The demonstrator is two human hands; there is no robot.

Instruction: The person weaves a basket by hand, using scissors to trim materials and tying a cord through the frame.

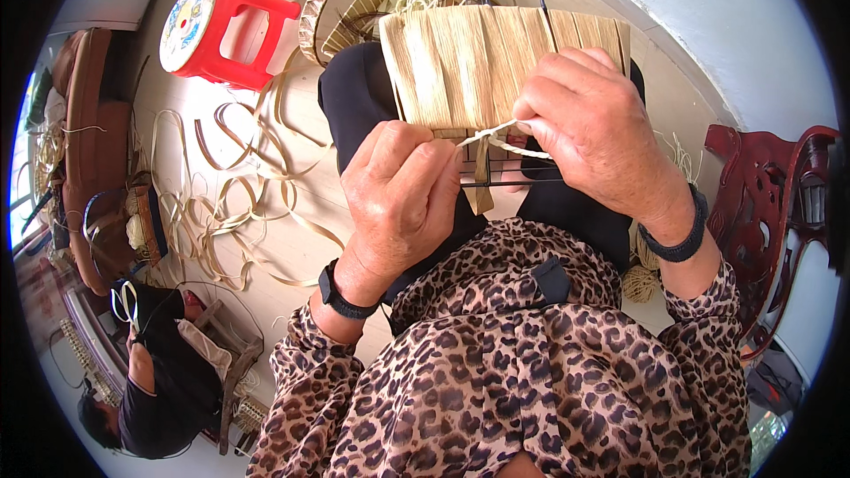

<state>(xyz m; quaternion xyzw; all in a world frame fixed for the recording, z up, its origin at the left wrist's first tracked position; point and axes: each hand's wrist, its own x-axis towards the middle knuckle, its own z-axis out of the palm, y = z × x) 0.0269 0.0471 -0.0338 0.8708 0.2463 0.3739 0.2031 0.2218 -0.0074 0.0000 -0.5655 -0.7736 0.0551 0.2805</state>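
A pale twisted straw cord [492,136] stretches between my two hands, with a loop or knot near its middle. My left hand [396,188] is closed, pinching the cord's left end between thumb and fingers. Higher up, my right hand [595,124] is closed and pinches a thin pale end by its thumb; another braided-looking stretch passes below those fingers. Across my lap rests a panel of wide tan strips [460,66], wrapped side by side on a frame of thin black rods [509,183]. One strip hangs down below the knot [482,199]. My fingertips hide parts of the cord.
Loose flat strips [239,204] lie tangled on the floor at left, below a red stool [212,44]. A woven basket [345,34] holding fibre stands beyond my knees. At right is a carved dark-red chair [770,186]. Another person [173,389] sits at lower left.
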